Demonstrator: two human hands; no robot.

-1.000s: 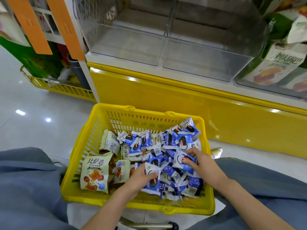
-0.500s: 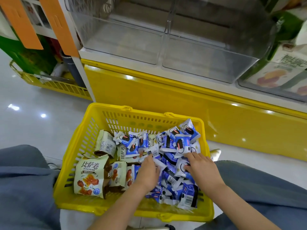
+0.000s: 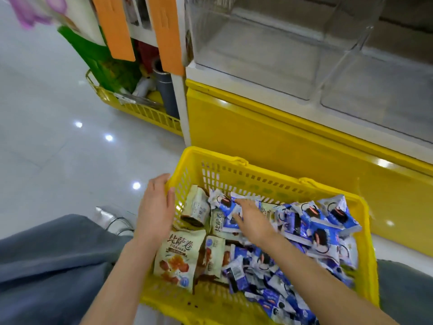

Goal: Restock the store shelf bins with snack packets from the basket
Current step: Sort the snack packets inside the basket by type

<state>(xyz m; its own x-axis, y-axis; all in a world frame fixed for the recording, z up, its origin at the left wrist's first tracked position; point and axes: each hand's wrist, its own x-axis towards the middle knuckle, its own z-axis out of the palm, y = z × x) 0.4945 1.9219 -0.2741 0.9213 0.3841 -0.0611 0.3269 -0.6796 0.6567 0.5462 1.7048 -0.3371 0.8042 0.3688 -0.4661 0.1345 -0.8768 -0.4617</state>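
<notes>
The work is at the picking step: snacks are being gathered, and none has gone up to the shelf yet. The yellow slotted plastic basket [image 3: 264, 184] sits on the glossy white tiled floor [image 3: 58, 148], just in front of the yellow shelf base [image 3: 269, 137]. Above that base, the clear plastic shelf bins [image 3: 264, 57] look bare. Inside the basket, small blue-and-white foil snack packets [image 3: 314, 221] are heaped across the right and middle, and cream-coloured packets with brown print [image 3: 178, 256] lie along the left side. The left hand [image 3: 155, 212] lies against the basket's left rim with its fingers fairly straight, holding nothing and seemingly steadying the basket. The right hand [image 3: 251, 221] reaches across the pile with its fingers stretched out over a blue-and-white packet near the far left corner. It touches the packet but is not closed round it, though the picture is a little blurred there. The next move likely calls for curling those fingers round one or several packets, lifting them clear of the rim, and carrying them up into a bin.
</notes>
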